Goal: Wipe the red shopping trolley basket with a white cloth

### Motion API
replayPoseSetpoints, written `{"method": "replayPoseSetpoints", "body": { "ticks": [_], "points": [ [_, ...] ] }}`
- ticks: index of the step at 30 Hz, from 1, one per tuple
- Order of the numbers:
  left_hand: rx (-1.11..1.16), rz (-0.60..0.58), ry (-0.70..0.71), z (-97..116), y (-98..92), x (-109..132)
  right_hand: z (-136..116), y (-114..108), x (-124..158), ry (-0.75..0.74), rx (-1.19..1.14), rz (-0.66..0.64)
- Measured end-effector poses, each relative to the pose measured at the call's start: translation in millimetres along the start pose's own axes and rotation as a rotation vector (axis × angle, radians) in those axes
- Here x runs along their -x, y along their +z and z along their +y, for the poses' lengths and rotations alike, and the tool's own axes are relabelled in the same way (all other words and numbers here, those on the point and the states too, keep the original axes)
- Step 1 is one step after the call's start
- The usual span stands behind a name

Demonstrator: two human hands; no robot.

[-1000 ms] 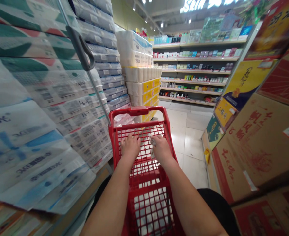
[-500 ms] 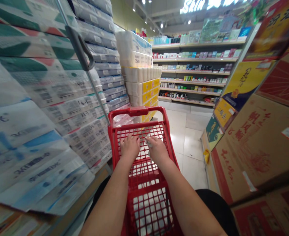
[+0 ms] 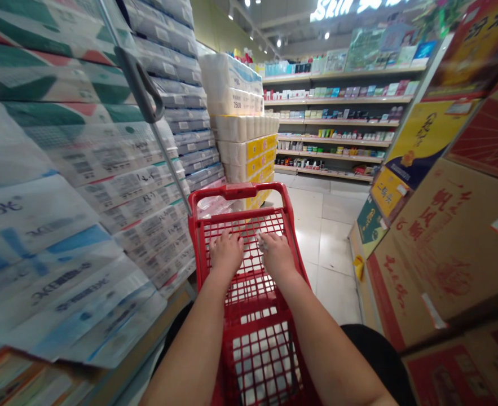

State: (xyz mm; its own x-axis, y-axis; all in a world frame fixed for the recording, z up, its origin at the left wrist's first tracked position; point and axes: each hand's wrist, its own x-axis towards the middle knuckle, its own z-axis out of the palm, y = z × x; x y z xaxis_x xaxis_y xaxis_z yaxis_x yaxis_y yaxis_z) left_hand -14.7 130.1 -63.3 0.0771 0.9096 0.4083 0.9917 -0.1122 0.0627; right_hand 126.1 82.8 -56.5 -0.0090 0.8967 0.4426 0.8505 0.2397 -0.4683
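A red plastic rolling shopping basket (image 3: pixel 289 217) with grid walls stands right in front of me, between my knees. My left hand (image 3: pixel 227 252) lies over its far grid, palm down, with the fingers stretched and a little apart. Beside it, my right hand (image 3: pixel 279 257) is curled over the same grid, its fingertips closed on a small whitish crumpled thing (image 3: pixel 261 243) whose kind I cannot make out. A long metal pull handle with a grey grip (image 3: pixel 141 84) rises from the basket's left side, leaning left. Through the grid, the inside of the basket looks pale and unclear.
Stacked paper packs (image 3: pixel 117 152) form a wall close on the left. Toilet roll packs (image 3: pixel 242 129) stand ahead of the basket. Cardboard cartons (image 3: pixel 447 242) line the right side. A tiled floor (image 3: pixel 333 237) leads to shelves (image 3: pixel 333 101) of small boxes and bottles.
The view has shifted very slightly, so the basket and both hands sit a touch further right. Both hands keep nearly the same pose over the grid.
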Motion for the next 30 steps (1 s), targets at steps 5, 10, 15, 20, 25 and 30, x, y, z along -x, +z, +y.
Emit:
{"method": "replayPoseSetpoints", "body": {
  "ticks": [5, 10, 15, 20, 25, 30],
  "points": [
    [0.005, 0.016, -0.005, 0.3, 1.5, -0.1, -2.6, -2.7, 2.2, -0.160, -0.016, -0.126],
    [0.011, 0.030, 0.012, 0.1, 3.4, -0.4, -3.6, -4.7, 2.1, 0.051, 0.047, -0.041],
    [0.012, 0.020, 0.002, -0.7, 3.5, -0.6, -4.0, -4.2, 2.2, -0.103, 0.022, -0.131],
    [0.015, 0.021, 0.012, -1.0, 2.6, -0.5, 0.9, -8.3, 1.0, 0.097, 0.087, -0.022],
    [0.013, 0.005, -0.003, -0.8, 2.5, -0.3, -2.0, -8.6, 2.4, -0.090, 0.044, -0.181],
    [0.016, 0.009, 0.010, -0.8, 2.4, 0.0, 3.0, -16.9, 0.3, 0.156, 0.080, -0.072]
  ]
}}
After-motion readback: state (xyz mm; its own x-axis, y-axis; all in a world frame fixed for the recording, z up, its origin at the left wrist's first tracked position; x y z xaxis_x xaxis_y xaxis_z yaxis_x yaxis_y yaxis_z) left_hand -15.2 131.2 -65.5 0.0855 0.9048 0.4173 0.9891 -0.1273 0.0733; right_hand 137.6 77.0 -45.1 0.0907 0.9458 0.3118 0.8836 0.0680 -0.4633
